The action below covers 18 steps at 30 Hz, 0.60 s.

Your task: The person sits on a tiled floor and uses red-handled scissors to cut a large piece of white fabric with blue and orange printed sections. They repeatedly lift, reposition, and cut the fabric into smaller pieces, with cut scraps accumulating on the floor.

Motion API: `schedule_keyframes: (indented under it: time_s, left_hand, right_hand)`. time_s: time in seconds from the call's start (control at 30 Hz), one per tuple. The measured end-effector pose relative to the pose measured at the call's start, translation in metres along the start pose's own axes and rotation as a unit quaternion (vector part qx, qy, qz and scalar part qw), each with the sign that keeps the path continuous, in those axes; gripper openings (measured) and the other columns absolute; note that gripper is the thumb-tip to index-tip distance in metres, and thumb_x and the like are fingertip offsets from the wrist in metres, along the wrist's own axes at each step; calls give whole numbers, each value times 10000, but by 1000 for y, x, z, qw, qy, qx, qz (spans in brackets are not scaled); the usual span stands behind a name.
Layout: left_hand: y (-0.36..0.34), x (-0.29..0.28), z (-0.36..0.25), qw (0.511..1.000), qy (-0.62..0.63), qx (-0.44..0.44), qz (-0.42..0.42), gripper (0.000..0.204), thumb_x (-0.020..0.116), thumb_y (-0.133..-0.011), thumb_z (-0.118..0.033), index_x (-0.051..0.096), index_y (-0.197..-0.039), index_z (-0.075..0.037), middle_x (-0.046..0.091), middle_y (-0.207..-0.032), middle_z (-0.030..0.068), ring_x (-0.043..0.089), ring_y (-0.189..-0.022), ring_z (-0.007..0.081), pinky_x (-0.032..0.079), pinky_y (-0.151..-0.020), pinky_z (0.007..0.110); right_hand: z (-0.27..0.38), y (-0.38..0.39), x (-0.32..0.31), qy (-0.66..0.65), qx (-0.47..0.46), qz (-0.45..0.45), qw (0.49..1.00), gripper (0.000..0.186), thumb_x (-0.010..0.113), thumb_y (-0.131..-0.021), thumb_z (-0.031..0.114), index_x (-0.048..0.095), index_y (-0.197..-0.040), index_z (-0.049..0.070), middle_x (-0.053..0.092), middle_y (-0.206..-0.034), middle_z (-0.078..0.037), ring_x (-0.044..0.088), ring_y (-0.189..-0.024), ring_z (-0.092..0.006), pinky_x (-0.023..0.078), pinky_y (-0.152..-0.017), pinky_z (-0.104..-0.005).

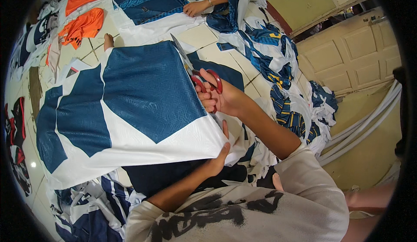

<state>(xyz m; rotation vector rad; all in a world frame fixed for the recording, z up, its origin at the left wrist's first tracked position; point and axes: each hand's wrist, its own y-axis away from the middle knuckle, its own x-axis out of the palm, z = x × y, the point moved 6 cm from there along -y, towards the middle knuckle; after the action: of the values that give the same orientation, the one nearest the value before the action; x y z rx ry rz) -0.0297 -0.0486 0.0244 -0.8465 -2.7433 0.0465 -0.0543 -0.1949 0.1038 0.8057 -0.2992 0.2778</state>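
At mid-frame, the right hand [218,96] is wrapped around red-handled metal scissors [191,70], a grip that, I judge, aligns the blades with the right edge of a broad blue-and-white patterned cloth sheet [143,90]. Apart from it, the left hand [217,160] pinches the sheet's lower-right corner, presumably to keep that edge taut. The scissors point toward the upper left, long axis diagonal; from my remote station, the sheet runs lengthwise across the left half.

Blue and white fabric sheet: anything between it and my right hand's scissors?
Nothing visible: the right hand has the red-handled scissors at the sheet's right edge. The left hand holds its near right corner, below the blades.
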Motion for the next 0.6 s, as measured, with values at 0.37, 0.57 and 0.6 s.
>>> schedule_keyframes:
  time_s: [0.37,0.57,0.6]
  left_hand:
    - [8,14,-17,965,-213,-31,148,733,184,-987,-583,15,-1545,-139,84,-1550,278,88,-1423,472,38,-1149,506]
    - [11,23,-21,955,-199,-27,218,676,215,-1000,-546,92,-1546,-167,114,-1570,204,137,-1428,426,111,-1156,484]
    - [14,28,-21,950,-195,-27,244,664,218,-1003,-538,104,-1545,-173,120,-1575,181,143,-1430,415,116,-1159,479]
  right_hand:
    - [24,-25,-4,-50,-65,-1,997,392,559,-947,484,529,-835,109,471,-615,60,423,-490,-15,341,-461,-163]
    - [34,-37,-11,-83,-55,-10,995,393,602,-926,471,521,-822,101,459,-615,58,432,-484,-14,347,-453,-154]
    - [34,-39,-10,-87,-34,6,996,389,609,-923,466,521,-821,101,457,-614,58,435,-485,-12,351,-452,-152]
